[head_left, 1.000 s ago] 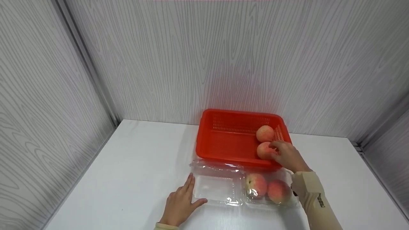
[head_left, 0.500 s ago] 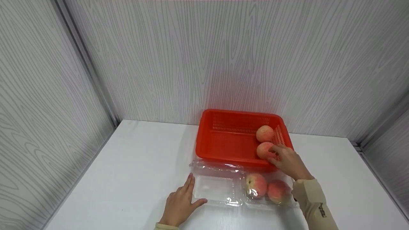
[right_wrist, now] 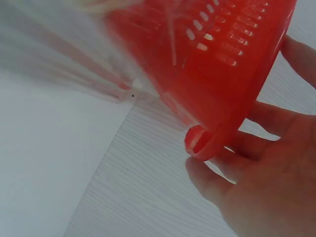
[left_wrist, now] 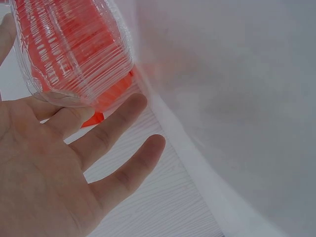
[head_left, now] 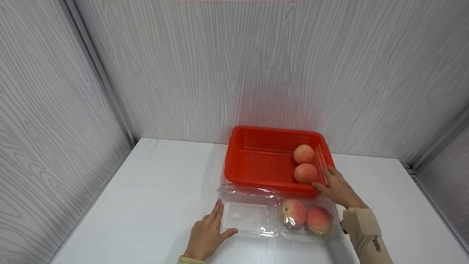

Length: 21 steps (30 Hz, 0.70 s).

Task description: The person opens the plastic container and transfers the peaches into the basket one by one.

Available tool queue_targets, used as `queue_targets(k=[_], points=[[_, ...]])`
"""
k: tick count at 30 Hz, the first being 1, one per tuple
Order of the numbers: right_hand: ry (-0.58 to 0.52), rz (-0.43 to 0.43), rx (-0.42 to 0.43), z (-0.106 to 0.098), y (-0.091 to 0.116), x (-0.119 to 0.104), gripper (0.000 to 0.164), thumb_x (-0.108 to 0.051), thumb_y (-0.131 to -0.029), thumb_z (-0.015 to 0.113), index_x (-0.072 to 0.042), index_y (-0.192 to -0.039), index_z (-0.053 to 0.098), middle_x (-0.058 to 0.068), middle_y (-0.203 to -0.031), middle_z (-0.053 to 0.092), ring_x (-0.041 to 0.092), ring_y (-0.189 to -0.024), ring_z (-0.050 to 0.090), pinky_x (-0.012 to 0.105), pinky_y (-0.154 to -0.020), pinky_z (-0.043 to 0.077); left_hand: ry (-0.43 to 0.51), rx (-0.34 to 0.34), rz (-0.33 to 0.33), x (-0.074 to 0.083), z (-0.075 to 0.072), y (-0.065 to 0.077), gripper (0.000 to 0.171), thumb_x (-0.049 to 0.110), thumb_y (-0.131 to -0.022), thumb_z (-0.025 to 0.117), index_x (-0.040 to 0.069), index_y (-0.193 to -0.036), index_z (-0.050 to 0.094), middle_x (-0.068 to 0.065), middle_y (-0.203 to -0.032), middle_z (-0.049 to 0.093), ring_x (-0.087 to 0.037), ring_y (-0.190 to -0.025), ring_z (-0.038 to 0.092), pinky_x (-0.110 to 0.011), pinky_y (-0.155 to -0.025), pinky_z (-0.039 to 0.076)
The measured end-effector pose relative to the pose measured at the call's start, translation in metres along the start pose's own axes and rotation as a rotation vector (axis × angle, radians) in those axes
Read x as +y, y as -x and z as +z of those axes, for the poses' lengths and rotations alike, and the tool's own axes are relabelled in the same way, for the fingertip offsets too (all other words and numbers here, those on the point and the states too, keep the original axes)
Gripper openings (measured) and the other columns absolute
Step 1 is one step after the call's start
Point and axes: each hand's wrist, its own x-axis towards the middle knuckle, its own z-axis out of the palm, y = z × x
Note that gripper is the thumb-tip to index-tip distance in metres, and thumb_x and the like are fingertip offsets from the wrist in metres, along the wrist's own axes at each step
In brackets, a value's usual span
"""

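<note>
A red plastic basket [head_left: 259, 165] stands at the back of the table, with two peaches [head_left: 306, 173] at its right end. In front of it lies an opened clear plastic clamshell box [head_left: 244, 217]; two more peaches [head_left: 319, 220] sit in its right half. My left hand [head_left: 206, 234], fingers extended, rests along the box's left edge. At the basket's front right corner is my right hand [head_left: 339, 190], thumb and fingers spread at the rim. The right wrist view shows its fingers lying loosely against the basket corner, gripping nothing.
White wood-grain panels [head_left: 205, 73] rise behind the table and along both sides. The basket stands close to the back panel. The white tabletop [head_left: 165, 190] extends left of the box.
My right hand has drawn back from the front peach, outward to the basket's right corner. That peach stays in the basket. My left hand has not moved.
</note>
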Motion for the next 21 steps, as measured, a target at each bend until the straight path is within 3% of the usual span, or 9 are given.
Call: queue_targets(k=[4,6,13,21], points=[[-0.073,0.069,-0.118,-0.006,0.001,0.007,0.089,-0.039,-0.101,0.058,0.016,-0.154,0.012,0.040,-0.159,0.001,0.057,-0.146,0.000,0.074,-0.110,0.015,0.007,-0.005,0.000,0.003,-0.001,-0.001,0.095,0.054,-0.086,0.074,-0.006,-0.152,0.039,-0.017,-0.138,0.060,-0.018,-0.068,0.050,-0.045,-0.071,0.056],[-0.086,0.074,-0.138,-0.008,0.002,0.008,0.092,-0.042,-0.101,0.057,0.016,-0.154,0.010,0.040,-0.159,-0.004,0.056,-0.146,-0.006,0.075,-0.110,0.011,0.006,-0.010,-0.001,0.003,-0.002,-0.001,0.094,0.053,-0.087,0.074,-0.006,-0.151,0.040,-0.016,-0.136,0.061,-0.019,-0.069,0.051,-0.047,-0.072,0.057],[-0.073,0.071,-0.121,-0.007,0.004,0.010,0.093,-0.044,-0.102,0.054,0.018,-0.153,0.007,0.040,-0.159,-0.003,0.056,-0.146,-0.006,0.074,-0.111,0.011,0.014,-0.013,0.004,0.002,-0.002,-0.001,0.093,0.054,-0.087,0.074,-0.005,-0.151,0.041,-0.017,-0.152,0.048,-0.021,-0.073,0.054,-0.047,-0.072,0.056],[-0.057,0.092,-0.134,-0.005,0.005,0.014,0.093,-0.048,-0.103,0.052,0.015,-0.154,0.008,0.038,-0.161,-0.001,0.055,-0.147,-0.005,0.074,-0.111,0.013,0.017,-0.031,-0.005,-0.001,-0.001,0.000,0.092,0.056,-0.087,0.072,-0.004,-0.150,0.043,-0.016,-0.154,0.046,-0.026,-0.083,0.061,-0.050,-0.075,0.057]])
